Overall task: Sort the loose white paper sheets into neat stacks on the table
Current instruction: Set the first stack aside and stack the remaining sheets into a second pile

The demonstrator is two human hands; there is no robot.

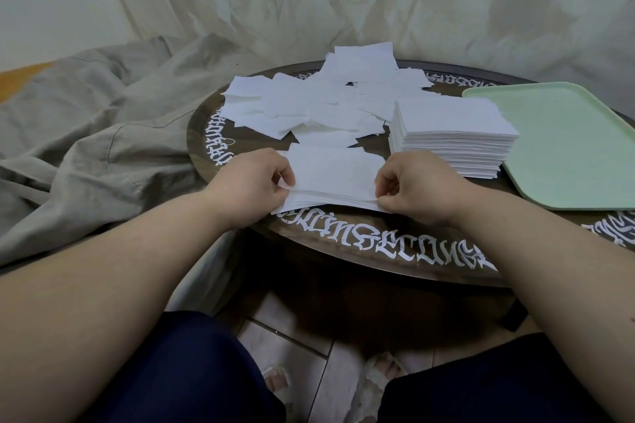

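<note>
A small stack [331, 178] of white sheets lies at the near edge of the round tabletop [240, 139], held at both short ends. The step in hand looks like squaring this stack before it joins the tall pile [453, 134] just to its right. To do it well, the sheets want a light grip, loose enough that they can slide against each other; the ends can then be nudged inward and the long edge tapped on the tabletop until the edges line up. The bottom sheet juts out at the near left corner, so that corner needs the most care. Squeezing hard would likely crease the thin paper or lock the skew in place.

The left hand [251, 182] is curled, thumb and fingertips pinching the stack's left end, knuckles up. The right hand [412, 182] mirrors it, fingers curled and pinching the right end, where the top sheets lift slightly. Both forearms reach forward from the lap, wrists low near the tabletop's rim.

Beyond the stack, loose sheets [309, 103] lie scattered and overlapping across the middle and far side, so much of the sorting seems left. A pale green tray [567, 148] sits at the right, touching or just beside the tall pile. Rumpled grey cloth [96, 134] lies to the left of the tabletop.
</note>
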